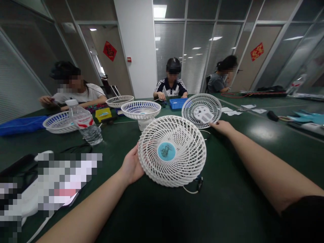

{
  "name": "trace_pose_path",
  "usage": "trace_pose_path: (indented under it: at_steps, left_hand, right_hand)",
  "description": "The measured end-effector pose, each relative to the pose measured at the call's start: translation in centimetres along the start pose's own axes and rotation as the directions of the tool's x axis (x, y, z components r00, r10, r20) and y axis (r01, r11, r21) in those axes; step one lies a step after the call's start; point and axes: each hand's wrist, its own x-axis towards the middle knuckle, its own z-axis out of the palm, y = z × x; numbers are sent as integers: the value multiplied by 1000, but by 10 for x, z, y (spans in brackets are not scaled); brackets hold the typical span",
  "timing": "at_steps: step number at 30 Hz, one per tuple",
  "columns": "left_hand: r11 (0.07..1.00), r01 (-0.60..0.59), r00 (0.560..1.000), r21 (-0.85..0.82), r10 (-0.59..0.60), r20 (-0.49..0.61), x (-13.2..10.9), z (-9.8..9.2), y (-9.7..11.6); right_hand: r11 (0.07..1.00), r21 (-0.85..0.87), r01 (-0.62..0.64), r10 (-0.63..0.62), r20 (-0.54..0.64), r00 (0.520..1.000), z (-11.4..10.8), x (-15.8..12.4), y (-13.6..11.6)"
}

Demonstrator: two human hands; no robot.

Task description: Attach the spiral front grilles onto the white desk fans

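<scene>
Glass-panelled rm, dark-green table (pixel 222 202): front grille (pixel 178 151) in L hand (pixel 133 167), rear grille (pixel 201 111) in R hand (pixel 222 128)

Bkgd: white pillar (pixel 136 44), glass partitions w/ blinds (pixel 169 57), red signs (pixel 109 51) on doors. Across table: co-worker in white top (pixel 93 94) far L, co-worker in dark-&-white shirt (pixel 172 87) opp., co-worker in grey (pixel 215 82) farther R.

Front grille: white, round, spiral-ribbed, blue centre disc (pixel 166 152) facing camera. Tilted up over near table, gripped at L rim by L hand, most fingers hidden behind ribs.

Rear grille: white, round, w/ solid hub plate, tipped nearly upright just behind & R of front one. Pinched at lower-R rim by R hand. Cannot tell if touching table or front grille.

Nr front grille's lower-R edge: pale cable (pixel 191 191) w/ dark connector. Behind, to L: bowl-shaped grille (pixel 140 109) above white base (pixel 146 124). Further L: water bottle (pixel 87 126), partly in front of low grille (pixel 57 123); beyond, yellow tray (pixel 103 114). Blue tray (pixel 177 103) nr opp. co-worker; white papers (pixel 234 112) to R. Near L: items pixelated, cannot tell.
</scene>
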Motion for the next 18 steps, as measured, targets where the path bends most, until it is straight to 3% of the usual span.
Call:
trace_pose_path:
  at_steps: [4,8,11,15,18]
  left_hand:
    - [1000,-23,1000,16,23,-22,-2,3,-1]
    - [998,-38,999,52,40,-33,-2,3,-3]
    - [995,-87,996,47,89,-28,-1,0,-3]
    - [981,-194,981,17,194,-14,0,-1,-2]
    - [978,-210,978,16,210,-16,0,0,-2]
  right_hand:
    - [959,280,55,-91,117,989,20,-14,-36]
    - [838,540,82,-162,102,982,25,-49,-41]
    - [753,650,101,-176,51,983,21,-95,-41]
    - [691,707,149,-235,25,972,15,-180,-58]
    - [723,645,247,-435,148,888,12,-231,-80]
